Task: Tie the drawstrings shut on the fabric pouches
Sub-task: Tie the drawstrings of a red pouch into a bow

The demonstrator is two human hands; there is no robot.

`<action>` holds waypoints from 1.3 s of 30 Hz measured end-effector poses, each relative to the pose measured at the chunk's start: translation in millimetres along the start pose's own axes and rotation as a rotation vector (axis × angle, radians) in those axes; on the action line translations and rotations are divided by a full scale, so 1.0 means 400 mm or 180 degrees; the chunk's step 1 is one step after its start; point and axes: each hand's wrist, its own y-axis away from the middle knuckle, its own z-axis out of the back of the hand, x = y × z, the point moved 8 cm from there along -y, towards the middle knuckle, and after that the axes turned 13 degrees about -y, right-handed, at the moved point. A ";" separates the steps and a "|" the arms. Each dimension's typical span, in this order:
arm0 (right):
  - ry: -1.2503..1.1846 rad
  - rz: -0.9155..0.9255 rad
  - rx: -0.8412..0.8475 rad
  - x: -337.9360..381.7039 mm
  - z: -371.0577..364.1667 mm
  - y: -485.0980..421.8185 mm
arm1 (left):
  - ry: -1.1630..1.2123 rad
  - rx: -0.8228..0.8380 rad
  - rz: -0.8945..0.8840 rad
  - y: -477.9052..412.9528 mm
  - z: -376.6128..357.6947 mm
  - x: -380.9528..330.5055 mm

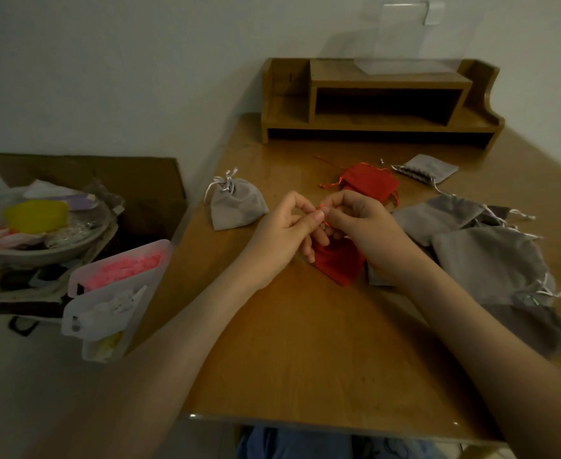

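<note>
Red pouch (337, 260) lies flat on the worktop (305, 342) at centre, partly under both hands. L hand (285, 226) & R hand (363, 223) meet just above it, each pinching the thin red drawstring (322, 212) btw thumb & forefinger. The other fingers (318, 241) are loosely curled.

Pouch looks v. light: soft velvet-type cloth, no stiffness, so it'll likely drag along if the cord gets tugged. Cord looks thin and satiny, prob. slippery, so a knot may work loose. Best held w/ fingertips only, close to the gathered neck.

Tied grey pouch (236, 203) stands to the left. Second red pouch (368, 182) sits just behind the hands. Loose grey pouches (484, 256) are heaped to the right.
</note>
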 end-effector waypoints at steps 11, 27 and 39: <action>-0.0128 0.0033 0.0061 0.003 -0.009 0.003 | 0.0966 0.0002 0.0803 0.001 -0.006 0.027; 0.0348 0.0016 0.0246 0.014 -0.011 0.007 | 0.1128 0.0094 0.0813 -0.002 -0.012 0.033; 0.0315 0.0245 -0.0127 0.031 0.038 -0.001 | 0.0710 -0.0232 0.0555 -0.013 0.023 0.033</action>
